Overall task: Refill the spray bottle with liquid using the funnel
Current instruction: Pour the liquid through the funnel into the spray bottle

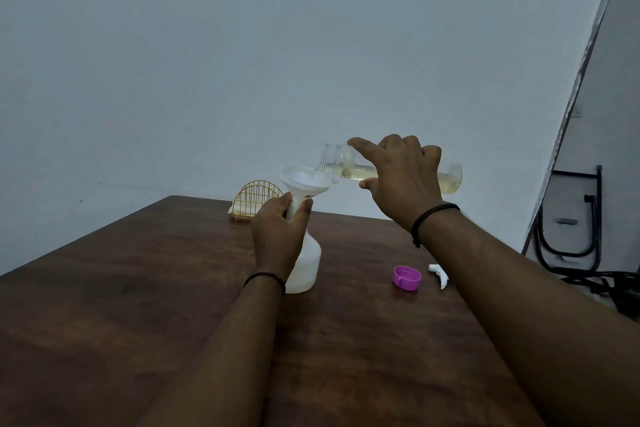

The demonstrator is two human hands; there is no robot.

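White spray bottle point(306, 263) is stood upright on the dark wooden table point(145, 288), well in from every visible edge; this bottle is taken as the landmark. A white funnel point(304, 180) is seated in its neck. The neck, just under the funnel, is gripped by the left hand point(278, 236), fingers and thumb curled round it. To the bottle's right and above, a clear bottle point(446, 180) of pale yellow liquid is held near horizontal by the right hand point(403, 177), fingers wrapped over it, index finger extended; its mouth is at the funnel rim. A stream cannot be made out.

Right of the bottle on the table, a purple cap point(407, 277) lies, with the white spray trigger point(439, 274) just beyond it. Behind the bottle, by the far edge, a yellow wire rack point(257, 199) is stood. Bare tabletop is seen left of and in front of the bottle. Plain pale wall point(242, 45) behind; folded black frame point(568, 218) far right, off the table.
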